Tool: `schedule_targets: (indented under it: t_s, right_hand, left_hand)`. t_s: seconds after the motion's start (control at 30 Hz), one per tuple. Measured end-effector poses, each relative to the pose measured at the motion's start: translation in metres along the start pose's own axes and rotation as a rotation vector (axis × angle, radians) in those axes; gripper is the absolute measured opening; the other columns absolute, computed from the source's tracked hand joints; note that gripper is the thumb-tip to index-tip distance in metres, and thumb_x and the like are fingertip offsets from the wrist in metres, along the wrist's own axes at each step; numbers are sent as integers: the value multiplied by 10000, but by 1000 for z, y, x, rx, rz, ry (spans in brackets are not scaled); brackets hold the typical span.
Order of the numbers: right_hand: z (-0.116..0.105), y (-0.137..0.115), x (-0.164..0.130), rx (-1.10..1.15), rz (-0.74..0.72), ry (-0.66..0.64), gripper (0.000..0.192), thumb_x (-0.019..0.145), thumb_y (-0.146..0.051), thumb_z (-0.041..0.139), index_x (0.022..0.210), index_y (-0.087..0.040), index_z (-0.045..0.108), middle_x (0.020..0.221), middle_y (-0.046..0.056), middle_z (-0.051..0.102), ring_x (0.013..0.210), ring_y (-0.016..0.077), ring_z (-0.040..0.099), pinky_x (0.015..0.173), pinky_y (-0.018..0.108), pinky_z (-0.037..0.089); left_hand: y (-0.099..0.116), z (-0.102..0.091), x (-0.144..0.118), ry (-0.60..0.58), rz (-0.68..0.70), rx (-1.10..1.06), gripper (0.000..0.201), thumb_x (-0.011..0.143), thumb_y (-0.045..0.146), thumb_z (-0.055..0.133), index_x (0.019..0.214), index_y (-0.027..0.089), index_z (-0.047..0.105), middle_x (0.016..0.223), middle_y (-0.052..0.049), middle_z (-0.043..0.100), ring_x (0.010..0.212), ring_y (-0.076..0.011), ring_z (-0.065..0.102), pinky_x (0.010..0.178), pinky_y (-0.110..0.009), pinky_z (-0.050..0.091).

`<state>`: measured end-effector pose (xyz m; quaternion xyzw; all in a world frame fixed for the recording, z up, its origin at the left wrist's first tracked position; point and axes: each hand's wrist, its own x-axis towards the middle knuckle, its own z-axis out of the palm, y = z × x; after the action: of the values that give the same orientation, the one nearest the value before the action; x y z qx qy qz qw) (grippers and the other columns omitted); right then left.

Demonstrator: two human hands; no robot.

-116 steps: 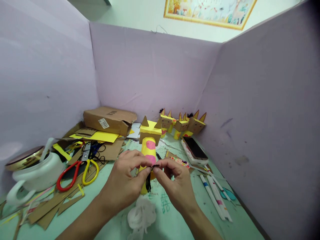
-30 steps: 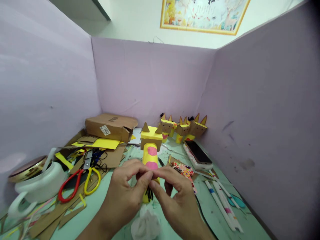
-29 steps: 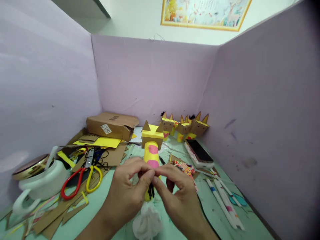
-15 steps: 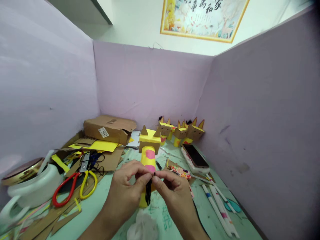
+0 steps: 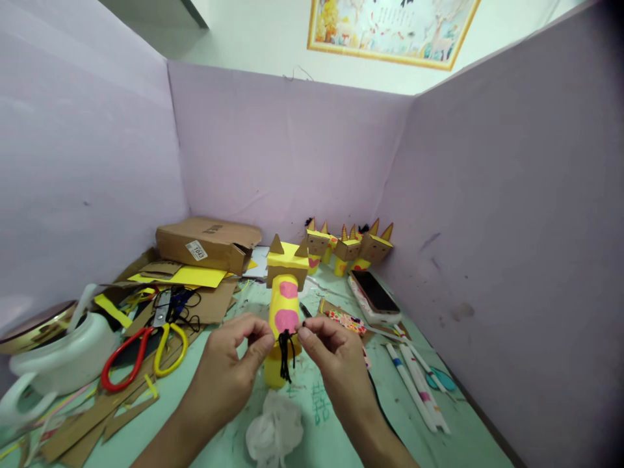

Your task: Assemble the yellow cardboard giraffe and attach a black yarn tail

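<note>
The left hand point(image 5: 221, 377) and the right hand point(image 5: 336, 364) were raised side by side above the green desk point(image 5: 341, 435), in front of an upright yellow tube figure point(image 5: 283, 305) with pink spots and a cardboard head bearing two pointed ears. Each hand had its grip closed thumb to forefinger on the top of a small bundle of black thread point(image 5: 284, 354). The bundle hung down between the two hands, directly in front of the lower part of the tube figure; whether it touched the tube could not be determined.

A crumpled white tissue point(image 5: 274, 429) lay on the desk just below the hands. To the left lay a pair of scissors with one red and one yellow handle point(image 5: 141, 348) on cardboard scraps, with a white cup point(image 5: 53, 357) further left and a flat cardboard box point(image 5: 207, 242) behind. At the rear stood a row of similar small figures point(image 5: 348, 247). To the right lay a phone point(image 5: 373, 296) and several white marker pens point(image 5: 414, 383).
</note>
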<state>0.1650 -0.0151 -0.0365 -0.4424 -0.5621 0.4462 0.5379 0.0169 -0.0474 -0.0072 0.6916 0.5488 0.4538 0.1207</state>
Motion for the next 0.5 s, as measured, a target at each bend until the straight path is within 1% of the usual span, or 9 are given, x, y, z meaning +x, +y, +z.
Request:
schedule_targets:
  t_s: [0.1,0.13,0.17,0.23,0.27,0.3,0.43,0.5]
  right_hand:
    - [-1,-4,-2,-7,4,0,190,664,-353,623,665,-163,626,579,2,544,507,116,397,499,261,327]
    - [-1,-6,-2,-10,4,0,190,654,-352,627,656,-162,620,579,2,546,500,112,386,490,258,316]
    - [-1,-8,-3,-15,2,0,189,644,-349,629,651,-160,619,581,4,553,494,110,378,485,256,310]
    - [-1,-12,-4,-29,-13,5,181,635,-339,628,646,-158,625,588,10,570,486,105,371,478,254,308]
    - [-1,-14,-4,-42,-29,6,174,639,-331,624,643,-158,631,590,11,576,482,103,370,475,251,310]
    - [0,-16,-4,-58,-49,7,165,647,-321,618,640,-157,639,588,10,578,477,101,370,469,247,309]
    - [1,-22,-6,-143,-178,6,142,689,-263,593,646,-162,683,570,2,572,453,90,374,428,225,284]
    - [1,-24,-8,-187,-244,0,134,705,-228,585,669,-170,702,570,-1,579,450,89,387,426,222,292]
  left_hand:
    - [-2,-1,-1,-35,35,-12,187,759,216,530,576,184,539,575,35,564,557,-111,528,539,-205,407]
    - [-2,-2,-1,-29,45,-25,161,751,214,547,593,187,553,592,34,576,567,-111,534,546,-205,416]
    - [-1,-3,-1,-5,51,-39,118,742,214,566,627,190,573,616,32,588,576,-111,538,551,-204,424]
    - [3,-5,2,79,57,-63,25,730,214,597,726,197,615,668,27,606,587,-111,539,555,-206,436]
    - [5,-5,3,115,66,-71,48,728,211,605,767,200,630,682,25,610,589,-111,537,554,-208,439]
    - [8,-5,5,125,79,-77,62,732,206,606,783,203,641,690,22,613,595,-111,538,555,-210,441]
    - [17,-2,11,61,161,-62,81,746,173,596,702,202,657,649,18,610,601,-121,549,578,-244,443]
    - [19,1,12,79,217,-26,96,740,144,592,683,197,647,635,19,611,610,-131,557,646,-289,445]
